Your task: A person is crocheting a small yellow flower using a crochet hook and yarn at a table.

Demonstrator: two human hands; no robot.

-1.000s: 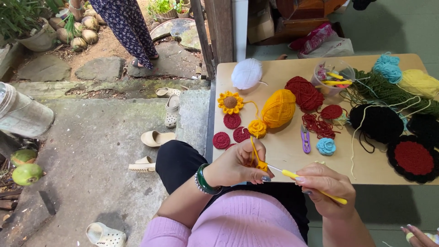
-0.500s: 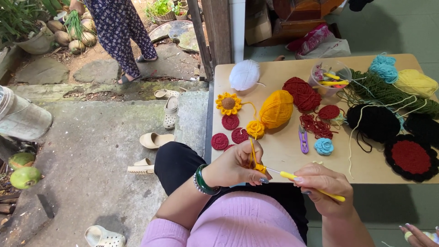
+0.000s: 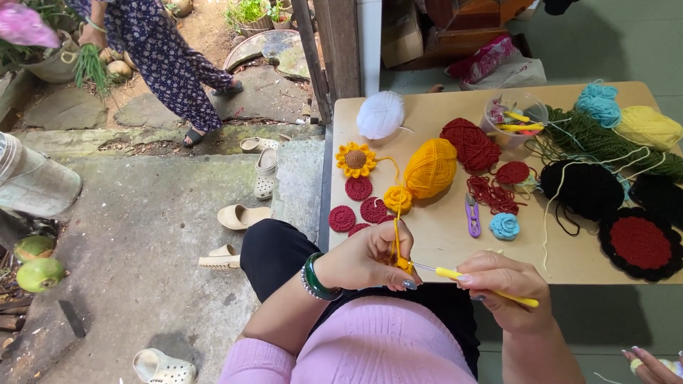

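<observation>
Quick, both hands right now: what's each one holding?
Left hand: closed, pinching the yellow yarn at the stitch.
Right hand: closed on the yellow-handled crochet hook.

I have a single view, from the camera on my head, looking steeply down over my pink-sleeved chest and lap. It sits close to my hands, low in the middle of the picture. The pale wooden tabletop (image 3: 441, 235) fills the right and far part of the view. On the left it takes in the grey concrete floor (image 3: 142, 235) and the far garden steps.
</observation>
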